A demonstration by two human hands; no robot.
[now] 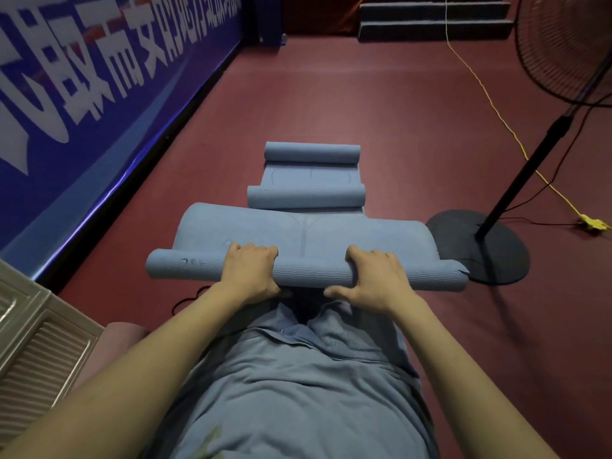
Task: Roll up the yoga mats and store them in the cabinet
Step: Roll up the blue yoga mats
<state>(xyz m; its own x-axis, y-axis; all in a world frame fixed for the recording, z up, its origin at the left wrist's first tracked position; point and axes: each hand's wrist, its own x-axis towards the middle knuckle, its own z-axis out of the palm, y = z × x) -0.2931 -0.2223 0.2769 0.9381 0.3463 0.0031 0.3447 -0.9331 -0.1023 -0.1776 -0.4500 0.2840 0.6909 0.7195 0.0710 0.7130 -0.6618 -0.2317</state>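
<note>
A blue yoga mat (308,231) lies on the red floor in front of me, its near end rolled into a tube (185,266). My left hand (250,271) grips the tube left of its middle. My right hand (376,276) grips it right of the middle, thumb underneath. The rest of this mat bulges up loosely behind the tube. Beyond it a second blue mat (309,175) lies partly flat, with a roll at its near end (306,196) and another roll at its far end (311,153).
A blue banner wall (99,94) runs along the left. A pale louvred cabinet door (36,352) stands at the lower left. A standing fan has its round base (480,246) right beside the mat, with a yellow cord (496,114) and black cable on the floor. Grey steps (433,21) are far back.
</note>
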